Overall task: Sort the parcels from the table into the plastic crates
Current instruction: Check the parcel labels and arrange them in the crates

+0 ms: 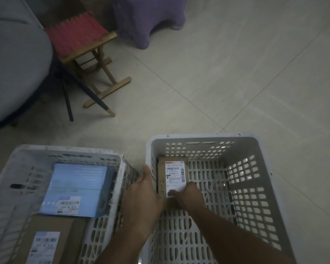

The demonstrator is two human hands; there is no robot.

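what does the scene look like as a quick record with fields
right crate: one brown box, white label up, at far left corner
left crate: blue box and a brown parcel, both labelled
left hand: at the right crate's left wall, beside the brown box; grip unclear
right hand: on the brown box's near end, fingers over the label
floor: pale tiles
also there: folding stool

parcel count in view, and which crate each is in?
3. A blue box and a brown box lie in the left crate; a brown labelled box sits in the right crate. Others may be hidden.
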